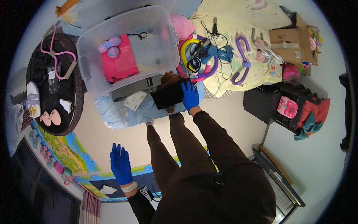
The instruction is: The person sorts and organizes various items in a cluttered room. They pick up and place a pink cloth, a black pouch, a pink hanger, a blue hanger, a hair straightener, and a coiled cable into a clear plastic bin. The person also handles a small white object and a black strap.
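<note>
My left hand, in a blue glove, hangs over the floor with its fingers stretched out and nothing in it. At the bed's near edge my right hand, also gloved in blue, lies flat with fingers spread on the right end of a flat black piece, perhaps cloth. Something brown and crumpled shows behind it. To its left are a grey box and a white packet. Behind these stands a see-through plastic bin holding a pink pouch, a massage ball and a peanut-shaped roller.
Exercise rings and tangled black cables lie on the bed, right of the bin. Farther right are a purple thigh trainer and a cardboard box. A round dark table stands left; a black cabinet stands right.
</note>
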`<state>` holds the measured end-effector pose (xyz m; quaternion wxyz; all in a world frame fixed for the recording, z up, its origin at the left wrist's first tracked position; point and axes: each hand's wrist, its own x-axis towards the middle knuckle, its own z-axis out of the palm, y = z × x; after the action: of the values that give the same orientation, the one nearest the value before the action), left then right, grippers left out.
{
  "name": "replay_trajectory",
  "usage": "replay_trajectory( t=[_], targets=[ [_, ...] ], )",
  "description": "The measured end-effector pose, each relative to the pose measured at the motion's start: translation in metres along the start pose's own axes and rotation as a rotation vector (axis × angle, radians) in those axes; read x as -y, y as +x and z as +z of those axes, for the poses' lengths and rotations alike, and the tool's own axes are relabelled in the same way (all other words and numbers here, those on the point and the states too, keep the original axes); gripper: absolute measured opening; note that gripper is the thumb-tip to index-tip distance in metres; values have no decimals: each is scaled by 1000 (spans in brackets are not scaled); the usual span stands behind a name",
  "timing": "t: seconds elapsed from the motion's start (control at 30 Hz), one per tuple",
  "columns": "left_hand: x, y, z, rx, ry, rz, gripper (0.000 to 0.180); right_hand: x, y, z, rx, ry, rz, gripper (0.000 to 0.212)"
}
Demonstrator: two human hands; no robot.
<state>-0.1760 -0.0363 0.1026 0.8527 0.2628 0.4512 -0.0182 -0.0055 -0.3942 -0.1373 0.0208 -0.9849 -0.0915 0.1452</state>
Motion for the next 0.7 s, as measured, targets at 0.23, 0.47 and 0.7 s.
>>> replay_trajectory(
  t=[0.23, 0.47, 0.7],
  targets=[
    [59, 47, 66, -26, 153, -97, 46, -41, 72, 33, 158, -25, -193, 47],
    [81, 74, 105, 88, 345, -92, 47, -13, 51, -39, 639, 866, -279, 27],
    [102, 88, 109, -304, 546, -30, 58, 100, 2, -182, 897, 1793, -630, 24]
  ],
)
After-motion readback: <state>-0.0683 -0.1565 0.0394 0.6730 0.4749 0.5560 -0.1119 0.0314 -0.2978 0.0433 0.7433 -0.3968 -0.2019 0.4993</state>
